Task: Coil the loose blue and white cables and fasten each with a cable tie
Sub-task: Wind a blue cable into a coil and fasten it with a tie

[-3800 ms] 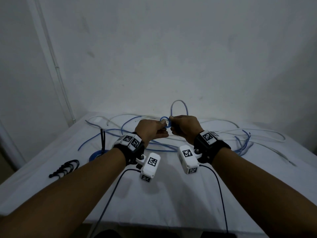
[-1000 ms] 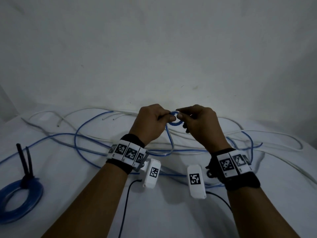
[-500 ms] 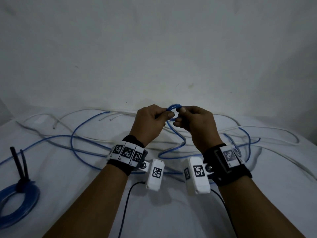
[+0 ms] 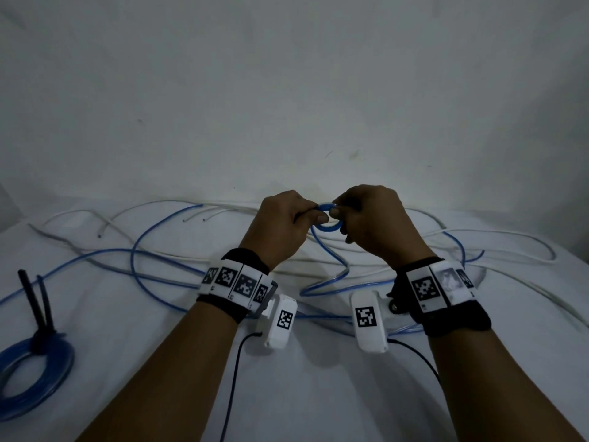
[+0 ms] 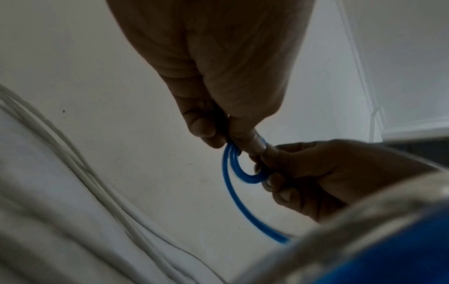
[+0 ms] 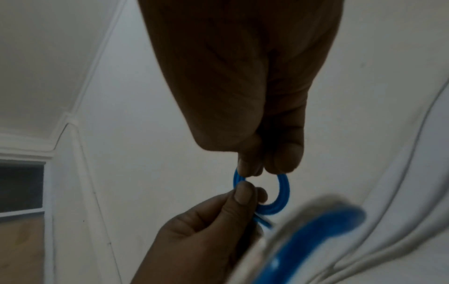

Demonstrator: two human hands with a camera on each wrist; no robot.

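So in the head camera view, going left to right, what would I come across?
Tied blue coil with its black cable tie → left hand → small blue loop pinched between both hands → right hand.

Both hands (image 4: 328, 224) pinch a small blue cable coil (image 4: 328, 218).

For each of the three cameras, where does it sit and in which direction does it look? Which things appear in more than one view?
Head: on the head, looking forward and down at the table; both forearms show, left hand and right hand pinching a small blue coil.
Left wrist: under the left wrist, looking along the left hand; the right hand shows too.
Right wrist: under the right wrist, looking along the right hand; the left hand shows too.
Shared: both hands and the coil, in all views.
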